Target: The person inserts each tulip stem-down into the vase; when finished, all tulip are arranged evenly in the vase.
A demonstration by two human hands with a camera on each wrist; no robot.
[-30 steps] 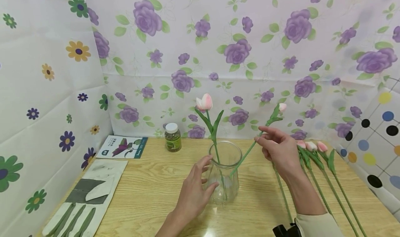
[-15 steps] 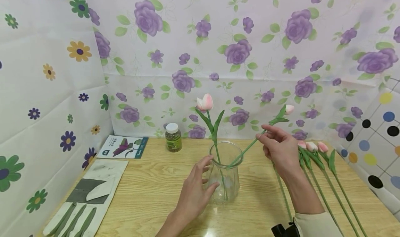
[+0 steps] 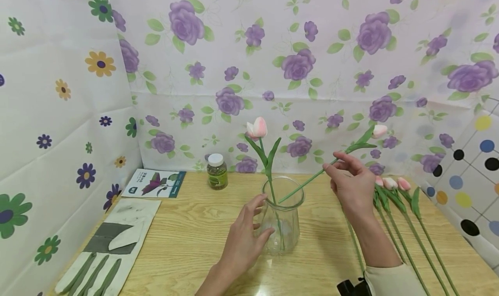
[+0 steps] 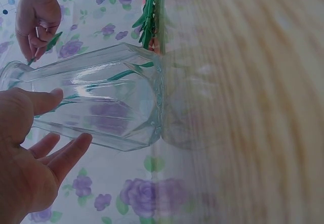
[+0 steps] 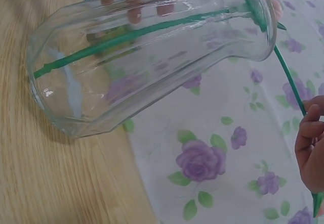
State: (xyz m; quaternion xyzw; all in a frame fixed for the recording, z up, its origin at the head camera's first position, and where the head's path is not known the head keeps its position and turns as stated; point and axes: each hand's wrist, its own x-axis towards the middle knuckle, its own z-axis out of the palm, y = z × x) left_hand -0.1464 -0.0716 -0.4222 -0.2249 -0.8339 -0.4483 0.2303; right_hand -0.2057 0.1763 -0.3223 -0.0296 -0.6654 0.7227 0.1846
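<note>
Right of centre, the right hand [image 3: 351,183] pinches a tulip [image 3: 302,186] slanting to the vase's [image 3: 290,237] mouth; the left hand's [image 3: 245,235] grip is loose, fingers against its side. Inserting seems underway — next calls for tilting it upright.

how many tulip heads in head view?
5: one tulip head above the vase; another on the stem in the right hand; three right of that hand, which may hide more.

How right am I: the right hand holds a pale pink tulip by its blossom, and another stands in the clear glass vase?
The hold is wrong: the head view shows the right hand pinching the pale pink tulip by its green stem. Another tulip stands in the clear glass vase.
</note>
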